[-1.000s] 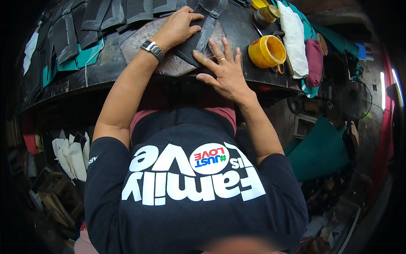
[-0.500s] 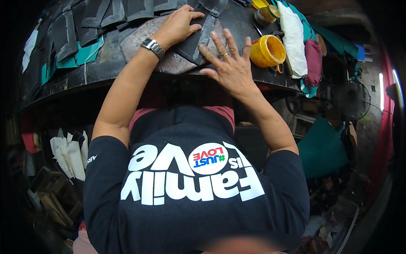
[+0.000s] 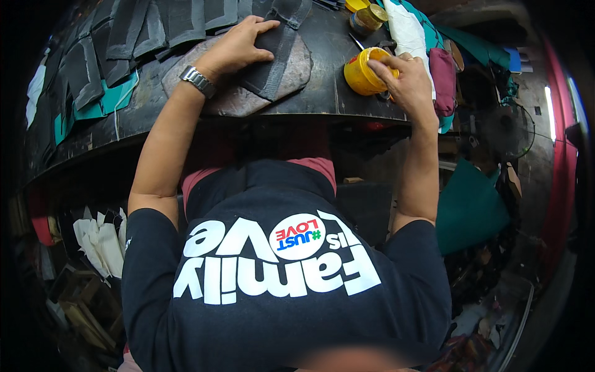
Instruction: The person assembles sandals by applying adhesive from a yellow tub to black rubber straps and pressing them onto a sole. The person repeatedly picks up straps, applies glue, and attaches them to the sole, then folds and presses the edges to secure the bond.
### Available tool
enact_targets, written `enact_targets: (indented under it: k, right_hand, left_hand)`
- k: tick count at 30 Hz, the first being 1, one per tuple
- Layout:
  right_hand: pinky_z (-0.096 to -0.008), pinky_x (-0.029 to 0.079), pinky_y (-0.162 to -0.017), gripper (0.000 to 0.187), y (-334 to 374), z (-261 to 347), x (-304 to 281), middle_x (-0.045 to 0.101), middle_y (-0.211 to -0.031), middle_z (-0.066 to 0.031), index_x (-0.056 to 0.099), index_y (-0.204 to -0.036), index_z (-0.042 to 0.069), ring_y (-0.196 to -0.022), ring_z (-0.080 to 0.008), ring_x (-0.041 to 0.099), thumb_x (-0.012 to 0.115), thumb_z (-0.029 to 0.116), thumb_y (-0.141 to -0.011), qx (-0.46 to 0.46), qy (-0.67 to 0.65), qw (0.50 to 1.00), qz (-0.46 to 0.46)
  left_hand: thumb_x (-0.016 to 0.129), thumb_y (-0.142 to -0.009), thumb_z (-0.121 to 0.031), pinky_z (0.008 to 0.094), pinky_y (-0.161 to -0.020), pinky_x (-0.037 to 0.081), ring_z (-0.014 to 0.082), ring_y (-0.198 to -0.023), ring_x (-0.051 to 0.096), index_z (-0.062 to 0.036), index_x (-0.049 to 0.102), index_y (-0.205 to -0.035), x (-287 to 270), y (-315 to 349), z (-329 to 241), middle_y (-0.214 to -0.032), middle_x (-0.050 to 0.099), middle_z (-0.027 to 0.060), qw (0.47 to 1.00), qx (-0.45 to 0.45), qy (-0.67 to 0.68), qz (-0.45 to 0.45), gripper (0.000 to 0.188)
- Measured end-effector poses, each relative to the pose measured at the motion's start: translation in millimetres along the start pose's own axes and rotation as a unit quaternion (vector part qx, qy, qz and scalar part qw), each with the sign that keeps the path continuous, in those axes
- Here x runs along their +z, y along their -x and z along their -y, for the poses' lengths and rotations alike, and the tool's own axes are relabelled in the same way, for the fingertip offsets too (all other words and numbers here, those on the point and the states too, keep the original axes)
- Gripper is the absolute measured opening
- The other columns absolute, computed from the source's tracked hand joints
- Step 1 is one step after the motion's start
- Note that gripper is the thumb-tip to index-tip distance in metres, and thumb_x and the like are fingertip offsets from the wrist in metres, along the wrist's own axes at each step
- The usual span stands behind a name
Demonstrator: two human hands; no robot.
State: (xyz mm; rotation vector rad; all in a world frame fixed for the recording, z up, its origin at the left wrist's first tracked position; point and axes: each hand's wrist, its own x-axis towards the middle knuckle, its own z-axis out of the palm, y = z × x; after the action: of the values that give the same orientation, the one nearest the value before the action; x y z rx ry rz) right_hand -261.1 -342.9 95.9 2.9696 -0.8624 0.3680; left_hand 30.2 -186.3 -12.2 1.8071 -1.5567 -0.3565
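Note:
My left hand [image 3: 240, 44] rests with fingers and thumb apart on a black sheet piece [image 3: 266, 71], pressing it onto a flat stone slab [image 3: 297, 68]. Grey, shiny smears run along the piece's edge strip, and a second dark piece [image 3: 290, 12] adjoins its far end. Over to the right, my right hand [image 3: 406, 84] is at the mouth of a yellow jar [image 3: 359, 77], its fingers bent over the rim. Those fingertips go into the jar's opening and are partly hidden, so their grip cannot be made out.
Several black pieces with grey edges [image 3: 133, 34] lie at the far left, over teal sheet material [image 3: 105, 99]. Behind the yellow jar stands a smaller jar [image 3: 369, 20]. White cloth [image 3: 406, 28] and a maroon roll [image 3: 442, 80] lie along the right side of the dark table [image 3: 325, 93].
My right hand has left the black piece and moved right to the yellow jar, its fingers now at the opening. My left hand stays on the piece. The whole view has shifted slightly.

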Motion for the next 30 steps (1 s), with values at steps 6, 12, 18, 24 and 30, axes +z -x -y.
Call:
enact_targets:
  k: [6,12,18,24,30]
  right_hand:
    - [-0.0478,0.041,-0.092,0.072,-15.5,-10.7,28.2,0.070,-0.107,-0.0158,0.081,-0.101,0.011,-0.109,-0.0321,0.058,0.052,0.076,-0.088,0.000,0.182,0.969,0.167]
    - [-0.0469,0.052,-0.077,0.063,4.7,0.3,5.8,0.068,-0.100,-0.0195,0.079,-0.098,0.006,-0.092,-0.0359,0.066,0.054,0.064,-0.094,0.087,0.109,0.987,-0.085]
    - [-0.0479,0.052,-0.075,0.052,40.7,49.0,-26.3,0.065,-0.100,-0.0206,0.077,-0.096,0.005,-0.088,-0.0376,0.068,0.063,0.055,-0.093,0.124,0.136,0.954,0.238]
    - [-0.0471,0.032,-0.111,0.041,53.4,120.6,28.0,0.058,-0.132,-0.0165,0.074,-0.121,0.013,-0.131,-0.0342,0.045,0.060,0.044,-0.098,-0.094,-0.217,0.970,-0.060]
    - [-0.0704,0.004,-0.116,0.086,49.8,159.8,116.4,0.030,-0.160,-0.0254,0.048,-0.144,-0.004,-0.153,-0.0439,0.013,0.055,0.064,-0.092,-0.053,-0.092,0.994,-0.015]
  left_hand:
    - [0.081,-0.082,-0.018,0.0374,-0.105,0.046,0.0325,-0.121,0.056,-0.0111,0.053,-0.145,19.7,3.8,-5.9,-0.131,0.053,0.0150,0.998,-0.010,-0.018,-0.067,0.069]
    - [0.081,-0.082,-0.025,0.0388,-0.103,0.047,0.0341,-0.121,0.056,-0.0088,0.055,-0.142,16.0,2.5,-4.4,-0.129,0.056,0.0167,0.997,-0.013,-0.052,-0.047,0.067]
    - [0.083,-0.079,-0.030,0.0396,-0.104,0.047,0.0350,-0.120,0.057,-0.0072,0.060,-0.137,7.9,-4.7,-7.5,-0.126,0.058,0.0186,0.995,-0.019,-0.102,-0.007,0.066]
    - [0.084,-0.077,-0.032,0.0397,-0.104,0.046,0.0355,-0.122,0.057,-0.0074,0.062,-0.136,2.8,-6.2,-9.4,-0.128,0.059,0.0192,0.994,-0.024,-0.103,0.008,0.067]
    - [0.085,-0.077,-0.031,0.0415,-0.103,0.047,0.0363,-0.119,0.059,-0.0081,0.063,-0.135,-4.2,-6.0,-10.7,-0.128,0.060,0.0196,0.994,-0.013,-0.109,0.025,0.066]
